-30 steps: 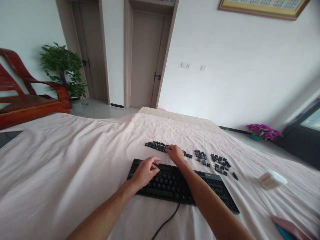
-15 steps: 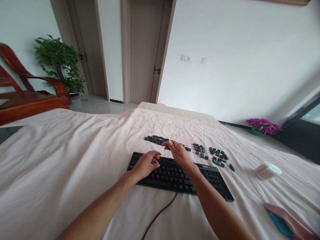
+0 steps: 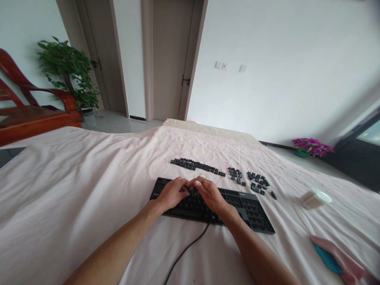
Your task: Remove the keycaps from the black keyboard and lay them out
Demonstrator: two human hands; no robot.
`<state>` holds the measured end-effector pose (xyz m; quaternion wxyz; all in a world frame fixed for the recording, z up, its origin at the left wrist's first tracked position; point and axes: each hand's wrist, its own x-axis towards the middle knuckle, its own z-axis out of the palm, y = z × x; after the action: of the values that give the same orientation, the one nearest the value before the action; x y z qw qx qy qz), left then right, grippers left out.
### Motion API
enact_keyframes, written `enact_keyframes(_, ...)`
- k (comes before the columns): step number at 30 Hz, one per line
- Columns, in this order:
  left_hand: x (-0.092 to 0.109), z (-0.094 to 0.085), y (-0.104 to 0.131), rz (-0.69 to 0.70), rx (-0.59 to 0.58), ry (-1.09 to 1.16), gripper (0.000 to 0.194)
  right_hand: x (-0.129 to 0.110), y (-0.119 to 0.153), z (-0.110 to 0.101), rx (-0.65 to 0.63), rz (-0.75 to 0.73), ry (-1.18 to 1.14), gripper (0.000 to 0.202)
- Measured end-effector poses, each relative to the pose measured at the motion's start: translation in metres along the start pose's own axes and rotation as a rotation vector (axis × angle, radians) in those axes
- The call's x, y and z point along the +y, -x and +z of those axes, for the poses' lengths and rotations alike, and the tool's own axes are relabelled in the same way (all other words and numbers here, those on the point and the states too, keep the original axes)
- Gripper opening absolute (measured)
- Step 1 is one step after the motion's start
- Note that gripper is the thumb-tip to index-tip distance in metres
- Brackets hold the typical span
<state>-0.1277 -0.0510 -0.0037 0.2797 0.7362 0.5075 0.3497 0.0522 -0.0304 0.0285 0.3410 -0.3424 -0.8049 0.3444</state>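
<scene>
A black keyboard [image 3: 258,213] lies on the pale sheet, its dark cable running toward me. Over its upper left part, my right hand [image 3: 209,194] pinches a thin wire tool [image 3: 203,175], whose loop shows just beyond the fingers. My left hand [image 3: 173,192] is beside it, fingers curled together and nearly touching the right fingertips; whatever they hold, if anything, is hidden. Rows of loose black keycaps [image 3: 204,167] lie beyond the keyboard, with more keycaps [image 3: 258,182] in groups to the right.
A white round container [image 3: 316,198] stands on the sheet [image 3: 89,190] at the right, near a brush-like item with a pink and teal cloth [image 3: 329,255]. Beyond are a wooden chair [image 3: 38,118], a green plant [image 3: 67,67] and purple flowers [image 3: 311,146].
My right hand has lowered from above the keyboard's far edge onto the keys, bringing the wire tool down. My left hand has shifted slightly right, and both hands are now closer together.
</scene>
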Motion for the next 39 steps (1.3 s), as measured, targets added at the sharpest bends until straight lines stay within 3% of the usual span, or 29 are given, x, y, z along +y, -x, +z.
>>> enact_keyframes(12, 0.011, -0.004, 0.003, 0.061, -0.051, -0.085, 0.007, -0.003, 0.001, 0.002, -0.050, -0.088, -0.045, 0.043)
enact_keyframes(19, 0.012, 0.009, 0.002, -0.009, 0.006, -0.199, 0.011, 0.005, 0.004, 0.009, 0.029, -0.148, 0.054, 0.049)
enact_keyframes(26, 0.017, 0.011, 0.006, 0.147, 0.004, -0.239, 0.020, 0.008, 0.012, 0.013, 0.156, -0.137, 0.059, 0.050)
enact_keyframes(31, 0.017, 0.011, 0.005, 0.144, 0.021, -0.119, 0.015, 0.002, 0.014, 0.011, 0.277, -0.151, 0.021, 0.051)
enact_keyframes(36, 0.012, 0.009, 0.002, 0.121, 0.111, 0.059, 0.004, -0.003, 0.011, 0.011, 0.228, -0.300, 0.125, 0.044)
enact_keyframes(39, 0.008, 0.009, 0.000, 0.033, 0.138, 0.161, 0.018, -0.008, 0.008, 0.008, 0.205, -0.372, 0.183, 0.037)
